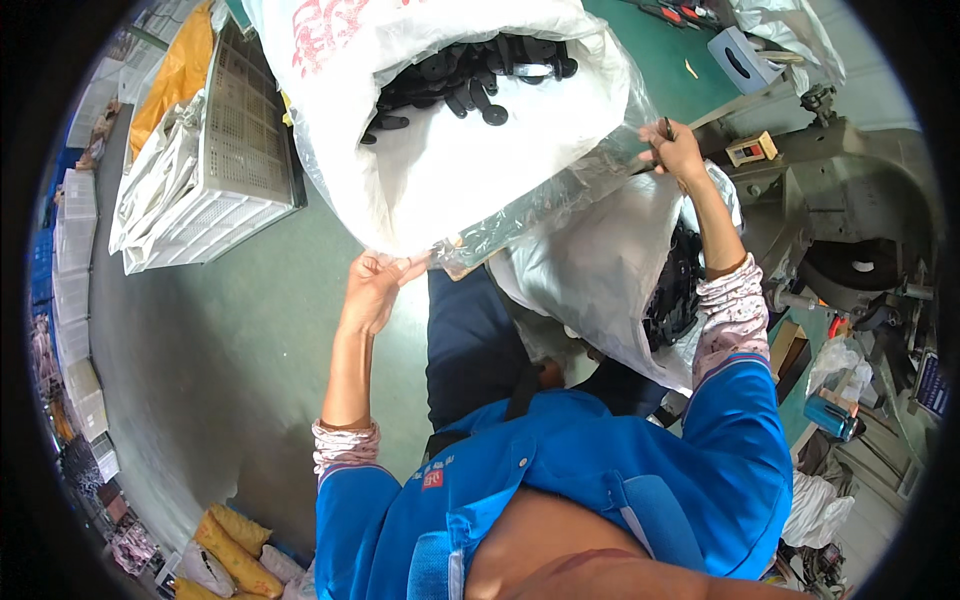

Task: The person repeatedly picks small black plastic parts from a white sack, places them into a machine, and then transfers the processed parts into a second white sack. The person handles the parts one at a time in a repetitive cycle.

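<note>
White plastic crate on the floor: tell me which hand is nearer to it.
Left. The left hand grips the clear bag's lower edge, just right of the white plastic crate. The right hand holds the bag's far edge, well across from it.

Green floor (230, 330), white plastic crate (235, 150), yellow sacks (235, 550)

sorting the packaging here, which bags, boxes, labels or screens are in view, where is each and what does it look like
large white sack: top centre, red print, clear liner, black round parts inside, held by left hand and right hand
second white bag: below it, right of centre
white slotted crates: upper left
blue-white tissue box: green table, top right
yellow bags: bottom left
red badge: blue jacket
</note>
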{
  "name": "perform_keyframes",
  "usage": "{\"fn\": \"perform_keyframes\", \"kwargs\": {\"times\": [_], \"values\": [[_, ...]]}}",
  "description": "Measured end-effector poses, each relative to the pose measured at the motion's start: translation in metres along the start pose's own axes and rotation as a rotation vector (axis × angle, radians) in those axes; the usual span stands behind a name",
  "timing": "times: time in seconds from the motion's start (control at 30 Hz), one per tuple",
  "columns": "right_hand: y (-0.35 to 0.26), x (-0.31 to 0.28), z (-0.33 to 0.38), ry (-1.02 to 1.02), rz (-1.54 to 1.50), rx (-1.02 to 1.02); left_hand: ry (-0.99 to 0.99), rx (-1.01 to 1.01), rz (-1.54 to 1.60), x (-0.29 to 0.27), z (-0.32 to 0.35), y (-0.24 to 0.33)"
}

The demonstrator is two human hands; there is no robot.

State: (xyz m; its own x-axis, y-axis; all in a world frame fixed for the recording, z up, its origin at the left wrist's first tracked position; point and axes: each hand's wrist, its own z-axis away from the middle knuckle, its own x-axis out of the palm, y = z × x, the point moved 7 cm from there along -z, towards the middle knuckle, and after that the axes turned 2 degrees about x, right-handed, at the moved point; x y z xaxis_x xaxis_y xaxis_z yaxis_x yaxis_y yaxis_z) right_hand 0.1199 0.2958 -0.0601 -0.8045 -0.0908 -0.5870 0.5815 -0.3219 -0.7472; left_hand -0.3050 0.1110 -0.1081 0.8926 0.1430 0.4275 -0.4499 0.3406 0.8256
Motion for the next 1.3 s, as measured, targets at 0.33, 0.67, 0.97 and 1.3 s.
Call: {"fn": "perform_keyframes", "kwargs": {"times": [0.33, 0.67, 0.97, 1.3], "values": [[-0.017, 0.035, 0.014, -0.281, -0.829, 0.290, 0.172, 0.126, 0.122, 0.031, 0.007, 0.032], [-0.028, 0.077, -0.085, -0.639, -1.140, 0.206, 0.031, 0.050, 0.050, -0.037, -0.061, 0.022], [-0.002, 0.063, -0.066, -0.144, -0.642, 0.313, 0.463, 0.328, 0.097, -0.053, -0.084, 0.044], [-0.068, 0.088, -0.055, -0.082, -1.147, 0.306, 0.463, 0.343, 0.467, -0.003, -0.098, 0.037]]}}
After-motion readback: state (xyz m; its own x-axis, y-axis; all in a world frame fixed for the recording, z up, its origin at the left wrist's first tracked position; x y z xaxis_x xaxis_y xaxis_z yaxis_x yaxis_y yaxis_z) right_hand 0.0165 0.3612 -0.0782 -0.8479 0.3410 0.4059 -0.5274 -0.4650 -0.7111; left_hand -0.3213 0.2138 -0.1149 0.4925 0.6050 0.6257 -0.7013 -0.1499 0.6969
